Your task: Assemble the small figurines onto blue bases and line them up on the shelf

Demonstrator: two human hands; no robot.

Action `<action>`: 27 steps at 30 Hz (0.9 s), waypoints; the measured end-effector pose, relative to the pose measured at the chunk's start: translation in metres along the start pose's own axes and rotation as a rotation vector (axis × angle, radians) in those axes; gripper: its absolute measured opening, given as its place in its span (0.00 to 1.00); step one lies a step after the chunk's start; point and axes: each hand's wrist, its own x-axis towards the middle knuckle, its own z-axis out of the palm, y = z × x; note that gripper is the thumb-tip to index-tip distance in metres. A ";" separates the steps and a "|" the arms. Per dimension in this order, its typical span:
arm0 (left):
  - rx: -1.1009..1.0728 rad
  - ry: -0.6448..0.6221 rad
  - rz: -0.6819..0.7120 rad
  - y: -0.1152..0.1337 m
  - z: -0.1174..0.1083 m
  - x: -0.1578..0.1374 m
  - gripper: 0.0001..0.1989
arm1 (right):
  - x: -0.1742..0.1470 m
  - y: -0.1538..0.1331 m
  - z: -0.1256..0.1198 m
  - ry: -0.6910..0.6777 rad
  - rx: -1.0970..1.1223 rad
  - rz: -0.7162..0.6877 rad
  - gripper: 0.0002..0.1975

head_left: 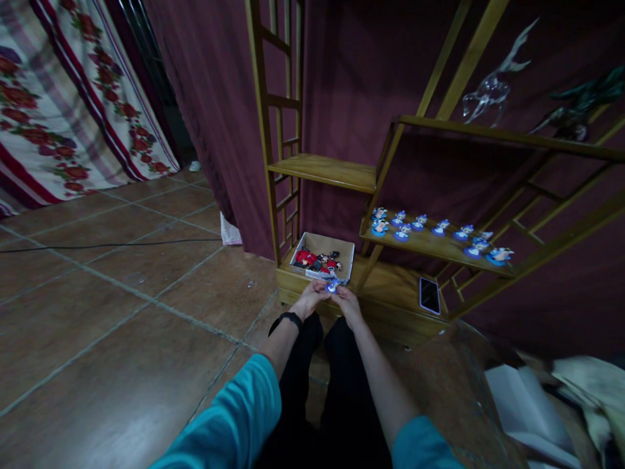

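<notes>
Between my two hands is a small purple-and-white figurine (333, 286), pinched at the fingertips in front of the box. My left hand (311, 297), with a dark band on its wrist, grips the figurine's left side. On its right side my right hand (347, 303) has closed fingers too. Just beyond them, an open cardboard box (346, 251) on the low shelf holds several red-and-black figurines (312, 259). Similar purple and blue figurines (441, 227) stand in rows on the middle shelf (424, 244) to the right.
A phone (430, 295) lies on the lower shelf board. Above stand a clear glass ornament (488, 94) and a dark green statue (581, 107). The wooden shelf frame (266, 130) rises at left. A black cable (122, 245) crosses the tiled floor; a white carton (527, 407) sits lower right.
</notes>
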 end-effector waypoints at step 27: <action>0.003 -0.007 -0.005 0.005 0.002 -0.003 0.20 | 0.002 0.008 -0.001 0.011 0.024 0.031 0.19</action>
